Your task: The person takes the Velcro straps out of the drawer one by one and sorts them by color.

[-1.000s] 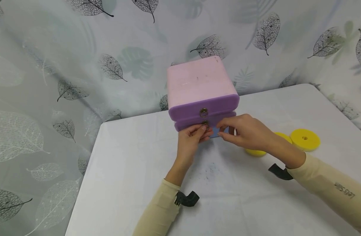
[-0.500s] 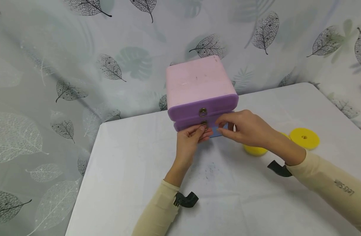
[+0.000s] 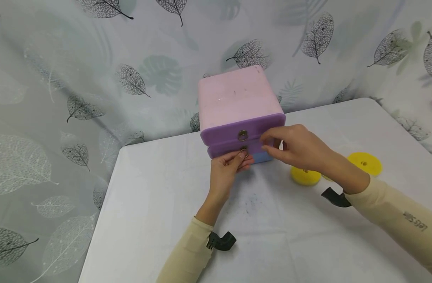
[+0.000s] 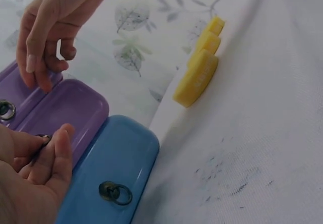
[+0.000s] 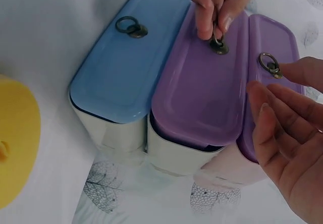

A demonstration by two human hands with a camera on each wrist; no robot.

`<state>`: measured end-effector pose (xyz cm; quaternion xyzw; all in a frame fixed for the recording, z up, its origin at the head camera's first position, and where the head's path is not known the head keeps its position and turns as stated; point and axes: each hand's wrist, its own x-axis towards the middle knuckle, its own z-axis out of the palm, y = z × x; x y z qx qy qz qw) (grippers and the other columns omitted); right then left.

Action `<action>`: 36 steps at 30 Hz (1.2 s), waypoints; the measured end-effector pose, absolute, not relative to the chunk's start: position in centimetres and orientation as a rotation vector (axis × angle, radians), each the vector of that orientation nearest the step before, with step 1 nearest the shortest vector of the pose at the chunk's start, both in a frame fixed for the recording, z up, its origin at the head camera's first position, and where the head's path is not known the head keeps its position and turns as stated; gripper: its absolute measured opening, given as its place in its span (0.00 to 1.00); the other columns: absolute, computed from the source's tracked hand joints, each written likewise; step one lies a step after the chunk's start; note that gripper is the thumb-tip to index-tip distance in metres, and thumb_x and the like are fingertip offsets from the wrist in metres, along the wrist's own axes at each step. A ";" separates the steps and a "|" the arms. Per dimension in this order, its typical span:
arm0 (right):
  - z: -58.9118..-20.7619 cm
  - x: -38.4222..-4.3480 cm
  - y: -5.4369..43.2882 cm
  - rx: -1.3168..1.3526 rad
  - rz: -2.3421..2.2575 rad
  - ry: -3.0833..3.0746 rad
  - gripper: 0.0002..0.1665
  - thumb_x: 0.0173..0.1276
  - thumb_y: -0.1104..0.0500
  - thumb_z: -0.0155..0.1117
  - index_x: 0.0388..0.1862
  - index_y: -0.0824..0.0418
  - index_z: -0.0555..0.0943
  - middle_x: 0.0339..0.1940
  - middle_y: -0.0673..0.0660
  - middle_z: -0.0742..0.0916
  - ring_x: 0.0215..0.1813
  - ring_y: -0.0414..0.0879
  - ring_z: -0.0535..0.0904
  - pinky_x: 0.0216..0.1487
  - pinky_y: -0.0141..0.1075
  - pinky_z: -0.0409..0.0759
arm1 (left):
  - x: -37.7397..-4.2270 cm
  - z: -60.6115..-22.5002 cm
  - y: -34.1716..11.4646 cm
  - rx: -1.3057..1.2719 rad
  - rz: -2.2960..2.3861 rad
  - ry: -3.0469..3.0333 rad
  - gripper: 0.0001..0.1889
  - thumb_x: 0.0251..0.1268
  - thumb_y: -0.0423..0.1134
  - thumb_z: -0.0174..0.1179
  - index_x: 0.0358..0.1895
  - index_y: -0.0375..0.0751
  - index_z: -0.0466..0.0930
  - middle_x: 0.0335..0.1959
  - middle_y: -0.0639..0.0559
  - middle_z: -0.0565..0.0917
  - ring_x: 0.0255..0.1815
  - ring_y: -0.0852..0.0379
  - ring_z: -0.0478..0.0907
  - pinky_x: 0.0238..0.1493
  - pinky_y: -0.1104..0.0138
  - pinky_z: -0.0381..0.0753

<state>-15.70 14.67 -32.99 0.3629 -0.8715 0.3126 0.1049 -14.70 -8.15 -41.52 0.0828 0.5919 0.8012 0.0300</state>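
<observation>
A small pink-topped drawer chest [image 3: 237, 96] stands at the back of the table. It has a purple top drawer [image 3: 219, 136], a purple middle drawer [image 5: 199, 93] and a blue bottom drawer [image 5: 128, 67], each with a bronze ring pull. My left hand [image 3: 224, 173] pinches the middle drawer's ring [image 5: 218, 45] between thumb and fingers. A narrow dark gap shows behind that drawer's front in the right wrist view. Beside the top drawer's right end is my right hand [image 3: 302, 147], its fingers loosely bent with nothing between them.
Several yellow discs lie on the white table to the right, among them a near disc [image 3: 305, 177] and a far disc [image 3: 366, 162], with my right forearm over part of them. A leaf-patterned curtain [image 3: 163, 74] hangs behind the table.
My right hand has risen a little and shifted slightly right, from the middle drawer towards the top drawer's front. My left hand keeps its pinch on the ring, and the chest stays in place.
</observation>
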 end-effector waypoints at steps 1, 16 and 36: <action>-33.0 -15.8 14.7 1.069 0.929 -2.563 0.11 0.68 0.66 0.75 0.48 0.60 0.86 0.34 0.45 0.87 0.32 0.38 0.79 0.28 0.35 0.82 | -14.7 -41.5 -8.1 0.256 2.469 1.829 0.12 0.77 0.29 0.61 0.54 0.22 0.84 0.43 0.34 0.89 0.43 0.46 0.90 0.47 0.59 0.89; -32.3 -16.4 14.4 1.037 0.913 -2.607 0.13 0.69 0.67 0.73 0.51 0.65 0.86 0.38 0.52 0.89 0.35 0.43 0.83 0.33 0.42 0.85 | -13.6 -41.3 -8.3 0.276 2.434 1.892 0.12 0.77 0.31 0.61 0.52 0.23 0.85 0.42 0.35 0.89 0.43 0.45 0.90 0.47 0.58 0.89; -31.3 -16.7 14.1 1.059 0.868 -2.638 0.10 0.70 0.66 0.73 0.49 0.63 0.86 0.37 0.50 0.89 0.34 0.41 0.83 0.34 0.39 0.84 | -11.6 -41.4 -8.4 0.311 2.420 1.873 0.12 0.77 0.30 0.61 0.53 0.22 0.84 0.41 0.34 0.89 0.43 0.45 0.90 0.47 0.56 0.89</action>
